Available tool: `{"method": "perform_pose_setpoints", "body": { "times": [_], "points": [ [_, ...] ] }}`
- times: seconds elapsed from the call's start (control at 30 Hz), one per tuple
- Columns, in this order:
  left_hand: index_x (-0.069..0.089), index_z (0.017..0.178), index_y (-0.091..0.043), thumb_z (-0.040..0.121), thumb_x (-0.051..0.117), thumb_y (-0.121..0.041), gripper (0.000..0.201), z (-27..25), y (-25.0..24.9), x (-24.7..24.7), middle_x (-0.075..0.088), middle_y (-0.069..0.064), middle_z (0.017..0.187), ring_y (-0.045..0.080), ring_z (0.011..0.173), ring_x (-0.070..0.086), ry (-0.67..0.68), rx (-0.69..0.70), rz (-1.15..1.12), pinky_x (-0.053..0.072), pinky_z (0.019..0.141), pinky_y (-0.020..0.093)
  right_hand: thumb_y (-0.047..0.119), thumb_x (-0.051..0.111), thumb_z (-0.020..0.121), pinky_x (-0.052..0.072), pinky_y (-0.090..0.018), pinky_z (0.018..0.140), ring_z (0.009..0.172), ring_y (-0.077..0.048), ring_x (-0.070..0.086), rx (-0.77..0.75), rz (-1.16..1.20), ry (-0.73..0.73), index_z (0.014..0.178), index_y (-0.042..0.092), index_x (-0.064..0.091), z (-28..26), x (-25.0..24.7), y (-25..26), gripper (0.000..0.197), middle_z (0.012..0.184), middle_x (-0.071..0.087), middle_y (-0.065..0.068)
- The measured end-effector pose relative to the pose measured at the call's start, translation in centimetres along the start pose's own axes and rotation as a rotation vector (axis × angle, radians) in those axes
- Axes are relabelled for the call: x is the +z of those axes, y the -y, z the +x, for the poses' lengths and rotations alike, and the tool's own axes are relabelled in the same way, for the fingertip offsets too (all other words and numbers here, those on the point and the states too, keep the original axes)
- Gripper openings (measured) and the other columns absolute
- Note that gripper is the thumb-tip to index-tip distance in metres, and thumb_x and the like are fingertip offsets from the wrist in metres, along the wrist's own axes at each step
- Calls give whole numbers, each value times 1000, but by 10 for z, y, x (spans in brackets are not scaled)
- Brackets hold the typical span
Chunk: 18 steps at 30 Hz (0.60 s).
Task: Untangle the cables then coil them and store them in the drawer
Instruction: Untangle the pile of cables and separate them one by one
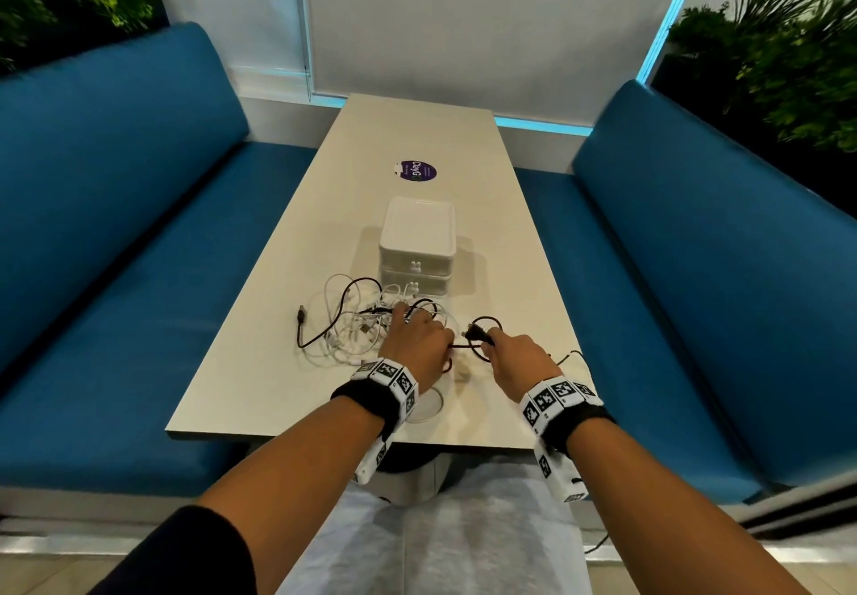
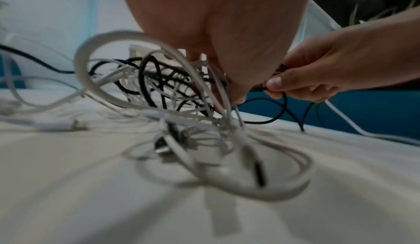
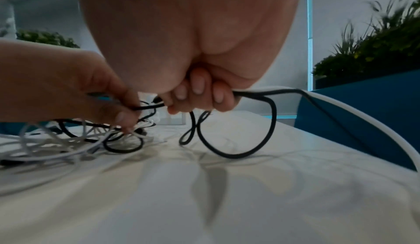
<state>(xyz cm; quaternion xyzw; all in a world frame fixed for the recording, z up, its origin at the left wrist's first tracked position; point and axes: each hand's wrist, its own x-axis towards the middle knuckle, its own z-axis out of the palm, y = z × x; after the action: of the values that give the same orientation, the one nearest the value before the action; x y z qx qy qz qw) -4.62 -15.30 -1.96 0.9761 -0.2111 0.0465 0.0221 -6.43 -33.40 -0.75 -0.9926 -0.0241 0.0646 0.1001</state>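
A long pale rectangular table (image 1: pixel 287 376) is flanked by two blue benches (image 1: pixel 116 205), its far half mostly bare. A thin black cable (image 3: pixel 236 151) is gripped by the right hand (image 1: pixel 519 362), while the tangle of white and black cables (image 1: pixel 357 330) is pinched by the left hand (image 1: pixel 415 346) before one white two-drawer box (image 1: pixel 416 246).

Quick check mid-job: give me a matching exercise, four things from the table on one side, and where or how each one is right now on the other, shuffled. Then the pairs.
Things:
1. right hand
2. left hand
3. drawer box
4. sticker

States:
A. stacked, drawers closed, just behind the tangle
B. flat on the table beyond the box
C. grips a loop of the black cable
D. pinches strands at the tangle's edge

Pairs: 1-C, 2-D, 3-A, 4-B
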Motion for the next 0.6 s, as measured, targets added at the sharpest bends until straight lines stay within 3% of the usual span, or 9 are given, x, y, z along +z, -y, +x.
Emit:
{"method": "perform_pose_setpoints", "body": {
  "times": [0.07,0.17,0.3,0.4,0.6],
  "points": [
    [65,107,-25,92,54,-19,19,-3,8,3,65,-6,108,24,121,45,42,23,96,13,110,57,31,34,103,47,-36,64,74,-31,57,47,-88,24,118,13,48,1,-5,-14,27,92,60,-13],
    [61,119,-26,90,54,-14,32,-5,16,5,61,-5,117,25,123,44,45,66,123,15,111,58,27,34,103,49,-37,66,81,-29,61,118,-221,10,117,15,49,2,-15,-33,24,93,59,-9],
    [63,113,-27,89,57,-17,27,-2,19,-1,57,-5,116,24,116,48,-3,27,113,25,102,52,26,34,103,44,-35,63,78,-26,57,214,-263,-12,114,14,52,4,-22,-40,24,84,49,-4],
    [65,107,-27,94,53,-25,18,-1,27,-1,56,-6,113,24,111,50,-22,25,102,27,96,47,23,34,101,45,-35,64,87,-27,62,258,-271,-15,114,14,52,2,-24,-46,23,93,58,-7],
    [68,108,-25,102,43,-36,28,-1,16,1,64,-6,112,23,114,51,-12,81,142,24,104,52,15,36,97,42,-36,70,98,-31,63,278,-143,-51,115,11,52,-2,-14,-15,24,110,62,-10]
  ]
}}
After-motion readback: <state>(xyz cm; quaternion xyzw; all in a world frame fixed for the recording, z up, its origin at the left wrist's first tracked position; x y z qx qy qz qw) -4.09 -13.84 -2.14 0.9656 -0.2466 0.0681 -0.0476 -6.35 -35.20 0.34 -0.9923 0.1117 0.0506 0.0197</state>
